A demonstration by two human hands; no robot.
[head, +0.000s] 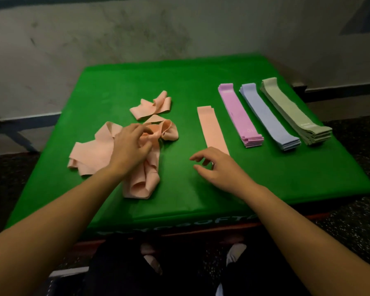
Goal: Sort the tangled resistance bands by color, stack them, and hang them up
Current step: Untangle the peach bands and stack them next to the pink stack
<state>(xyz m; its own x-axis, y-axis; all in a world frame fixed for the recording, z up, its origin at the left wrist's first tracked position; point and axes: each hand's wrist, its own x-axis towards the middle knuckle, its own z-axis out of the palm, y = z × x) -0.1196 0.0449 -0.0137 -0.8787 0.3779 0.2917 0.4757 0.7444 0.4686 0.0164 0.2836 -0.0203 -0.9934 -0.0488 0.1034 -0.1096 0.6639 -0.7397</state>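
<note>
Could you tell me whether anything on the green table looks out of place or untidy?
Yes: the peach fabric resistance bands lie tangled and twisted left of centre, under the left hand, unlike the neat pink, blue and green stacks.

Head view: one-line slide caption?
Left hand pinches tangled peach bands; right hand hovers by peach stack; pink, blue, green stacks done.

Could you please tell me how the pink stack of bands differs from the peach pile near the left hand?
The pink stack is pink-lilac; the peach pile is peach. The pink stack lies flat, straight and layered with edges aligned; the peach pile is twisted, folded and spread loosely. Nothing touches the pink stack, while the left hand rests on the peach pile, its fingers curled into the tangle. Both lie on the green table cover.
</note>
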